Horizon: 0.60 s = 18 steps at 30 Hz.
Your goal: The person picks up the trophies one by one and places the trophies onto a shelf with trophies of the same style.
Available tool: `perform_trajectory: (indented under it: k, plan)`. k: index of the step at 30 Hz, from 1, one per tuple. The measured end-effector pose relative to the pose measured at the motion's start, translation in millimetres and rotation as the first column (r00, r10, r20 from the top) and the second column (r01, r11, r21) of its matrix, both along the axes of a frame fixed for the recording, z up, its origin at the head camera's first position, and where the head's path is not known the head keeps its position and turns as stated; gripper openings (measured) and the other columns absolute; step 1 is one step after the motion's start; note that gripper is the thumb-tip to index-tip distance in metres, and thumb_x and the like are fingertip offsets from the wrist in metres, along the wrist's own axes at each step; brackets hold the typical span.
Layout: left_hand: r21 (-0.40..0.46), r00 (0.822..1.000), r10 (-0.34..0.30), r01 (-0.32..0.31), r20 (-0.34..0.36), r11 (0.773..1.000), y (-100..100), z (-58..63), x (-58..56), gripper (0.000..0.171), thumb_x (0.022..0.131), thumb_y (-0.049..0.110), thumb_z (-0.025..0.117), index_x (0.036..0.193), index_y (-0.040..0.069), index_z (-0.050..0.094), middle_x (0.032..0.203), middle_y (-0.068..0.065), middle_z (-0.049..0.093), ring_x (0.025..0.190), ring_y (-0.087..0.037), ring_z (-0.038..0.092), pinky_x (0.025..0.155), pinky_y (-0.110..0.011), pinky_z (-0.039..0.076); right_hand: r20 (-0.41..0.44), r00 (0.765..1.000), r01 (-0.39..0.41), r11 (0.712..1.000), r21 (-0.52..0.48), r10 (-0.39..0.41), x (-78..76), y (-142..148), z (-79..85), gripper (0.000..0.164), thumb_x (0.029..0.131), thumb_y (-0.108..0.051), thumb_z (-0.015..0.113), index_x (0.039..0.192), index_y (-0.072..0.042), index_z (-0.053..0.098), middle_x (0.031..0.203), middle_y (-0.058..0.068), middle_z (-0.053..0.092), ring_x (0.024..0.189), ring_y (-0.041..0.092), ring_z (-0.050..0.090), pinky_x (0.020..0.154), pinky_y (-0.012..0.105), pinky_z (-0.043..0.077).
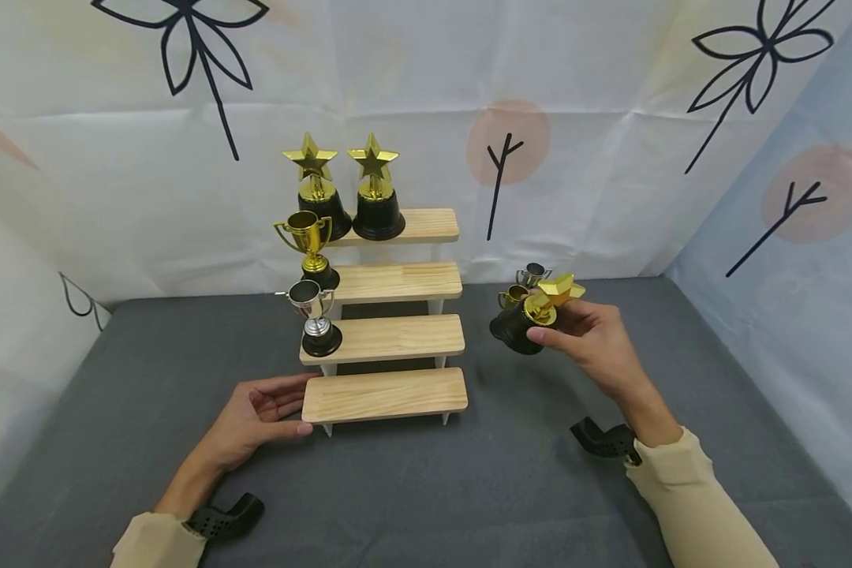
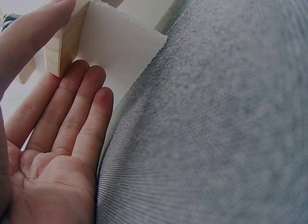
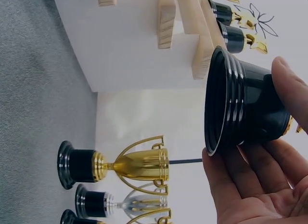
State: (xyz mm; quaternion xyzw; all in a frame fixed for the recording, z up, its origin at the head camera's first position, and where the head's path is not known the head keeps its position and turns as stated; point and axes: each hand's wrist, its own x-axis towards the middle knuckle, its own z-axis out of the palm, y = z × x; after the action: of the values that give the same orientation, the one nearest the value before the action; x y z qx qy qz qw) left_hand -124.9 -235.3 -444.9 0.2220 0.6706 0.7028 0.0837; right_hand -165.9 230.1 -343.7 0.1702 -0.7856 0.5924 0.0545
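My right hand (image 1: 603, 347) holds a gold star trophy (image 1: 521, 325) by its black base, tilted with the star toward the right. The right wrist view shows the thumb on one side of that base (image 3: 262, 106) and the fingers on the other. At the lower left, my left hand (image 1: 255, 414) rests against the left end of the bottom step of a wooden display stand (image 1: 386, 396). Its fingers (image 2: 79, 113) lie straight beside the white side support, with the thumb across the board's edge.
Two star trophies (image 1: 379, 213) stand on the top step. A gold cup (image 1: 305, 231) and a silver cup (image 1: 307, 298) occupy the left ends of the two middle steps. Behind the held trophy, more gold cups (image 3: 142, 166) and a silver cup (image 3: 137, 203) stand on the grey cloth.
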Motion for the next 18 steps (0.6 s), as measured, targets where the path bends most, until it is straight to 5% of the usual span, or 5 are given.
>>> perform_trajectory:
  k: [18]
  plan:
    - [0.0,1.0,-0.005,0.005,0.011,1.0,-0.9,-1.2,-0.6,0.066,0.078,-0.019,0.075,0.136,-0.025,0.043,0.132,0.002,0.066,0.118,-0.015,0.065,0.098,-0.03,0.056,-0.037,0.999,0.006,0.999,-0.033,-0.007,-7.4,-1.8,24.8,0.042,0.088,0.002,0.077,0.129,0.003,0.067,0.116,0.002,0.073,0.102,0.016,0.071,0.083,0.021,0.06]
